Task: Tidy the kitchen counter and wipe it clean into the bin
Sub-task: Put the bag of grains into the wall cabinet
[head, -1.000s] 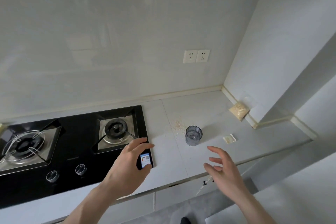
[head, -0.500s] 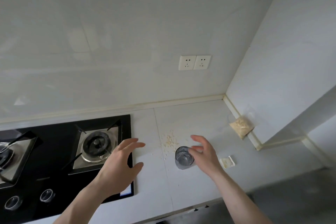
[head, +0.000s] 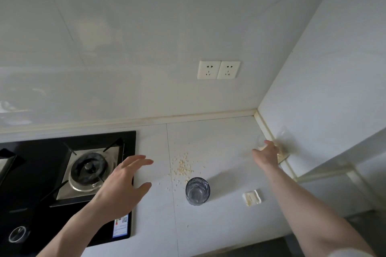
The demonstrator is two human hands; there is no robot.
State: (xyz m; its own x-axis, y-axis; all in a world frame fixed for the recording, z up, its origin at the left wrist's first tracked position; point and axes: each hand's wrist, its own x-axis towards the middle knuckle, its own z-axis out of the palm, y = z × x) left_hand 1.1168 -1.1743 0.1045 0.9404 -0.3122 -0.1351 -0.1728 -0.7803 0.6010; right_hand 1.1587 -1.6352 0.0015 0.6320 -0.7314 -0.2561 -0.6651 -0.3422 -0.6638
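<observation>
Spilled pale grains (head: 181, 167) lie scattered on the white counter (head: 219, 135). Just in front of them stands an empty clear glass (head: 197, 191), with a small white packet (head: 252, 197) lying to its right. A clear bag of grains (head: 283, 149) leans at the right wall and looks blurred. My right hand (head: 266, 153) is stretched out to the bag and closed on its near side, its fingertips hidden. My left hand (head: 123, 181) hovers open over the hob's right edge, holding nothing.
A black gas hob (head: 41, 173) with a burner (head: 89, 170) and knob (head: 17, 233) fills the left of the counter. Two wall sockets (head: 218, 69) sit above the back edge. The right wall closes off the corner. The counter's front edge runs at the lower right.
My right hand has left the glass and reached right to the bag at the wall. The left hand stays open over the hob. My view has shifted closer and to the right.
</observation>
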